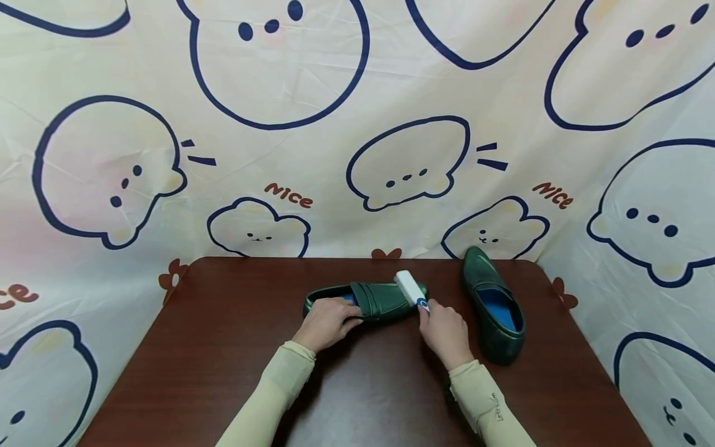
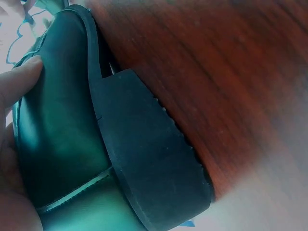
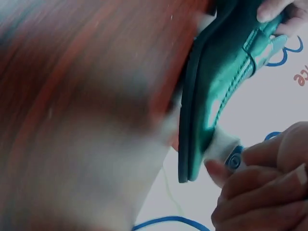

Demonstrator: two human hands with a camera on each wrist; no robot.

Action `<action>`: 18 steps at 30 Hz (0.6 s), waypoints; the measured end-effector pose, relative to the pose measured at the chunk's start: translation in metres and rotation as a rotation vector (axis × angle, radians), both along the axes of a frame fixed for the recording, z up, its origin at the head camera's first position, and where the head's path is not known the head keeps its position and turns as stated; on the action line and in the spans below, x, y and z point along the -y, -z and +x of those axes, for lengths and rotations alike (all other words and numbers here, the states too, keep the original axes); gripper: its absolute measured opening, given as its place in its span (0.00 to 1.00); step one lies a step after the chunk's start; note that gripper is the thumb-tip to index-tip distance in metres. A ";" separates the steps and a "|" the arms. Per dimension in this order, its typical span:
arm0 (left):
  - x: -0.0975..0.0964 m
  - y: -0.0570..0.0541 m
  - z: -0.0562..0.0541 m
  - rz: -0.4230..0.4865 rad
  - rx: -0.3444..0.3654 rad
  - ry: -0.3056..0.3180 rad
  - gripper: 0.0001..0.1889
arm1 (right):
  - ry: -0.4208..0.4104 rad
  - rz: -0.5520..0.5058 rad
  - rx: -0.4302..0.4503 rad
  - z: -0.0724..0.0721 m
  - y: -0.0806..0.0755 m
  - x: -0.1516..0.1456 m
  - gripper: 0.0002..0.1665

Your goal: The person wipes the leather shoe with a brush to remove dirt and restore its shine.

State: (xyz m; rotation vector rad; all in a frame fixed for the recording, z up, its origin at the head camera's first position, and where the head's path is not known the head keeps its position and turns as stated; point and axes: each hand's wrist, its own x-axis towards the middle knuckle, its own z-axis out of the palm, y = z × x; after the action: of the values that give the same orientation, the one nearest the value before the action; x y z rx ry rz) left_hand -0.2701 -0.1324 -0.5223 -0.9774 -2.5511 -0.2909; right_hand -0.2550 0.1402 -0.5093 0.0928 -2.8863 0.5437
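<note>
- While the left hand pinches the green shoe near the far, 12 o'clock side of the table, the right hand curls fingers round a white tool.
- Second shoe hems 3 o'clock.
- Table stretches toward 9.

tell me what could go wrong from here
The left hand grips the green shoe toward its heel, so pressure at the toe might swivel it. The right hand holds the white block by one end, so it could slip. The second shoe stands close to the right hand and could get bumped.
</note>
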 end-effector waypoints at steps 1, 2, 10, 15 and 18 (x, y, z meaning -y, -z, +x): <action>-0.001 0.000 0.000 -0.005 0.001 -0.004 0.03 | 0.018 0.006 -0.011 0.000 0.000 -0.004 0.14; -0.001 0.001 -0.001 -0.009 0.005 -0.008 0.03 | 0.031 0.012 -0.021 0.000 0.000 -0.007 0.15; -0.002 0.000 0.000 -0.013 0.022 0.005 0.03 | 0.000 0.024 -0.042 0.005 -0.003 -0.004 0.15; -0.001 -0.001 0.000 -0.008 0.025 -0.004 0.03 | -0.197 -0.120 0.040 0.005 -0.001 0.016 0.13; -0.001 -0.002 0.000 -0.014 0.036 -0.004 0.03 | -0.238 -0.159 0.072 0.004 -0.001 0.025 0.15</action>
State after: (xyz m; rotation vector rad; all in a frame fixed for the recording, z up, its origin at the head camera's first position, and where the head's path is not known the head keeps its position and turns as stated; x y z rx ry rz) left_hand -0.2700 -0.1315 -0.5206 -0.9799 -2.5905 -0.2926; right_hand -0.2513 0.1153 -0.5081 0.4040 -2.9067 0.8319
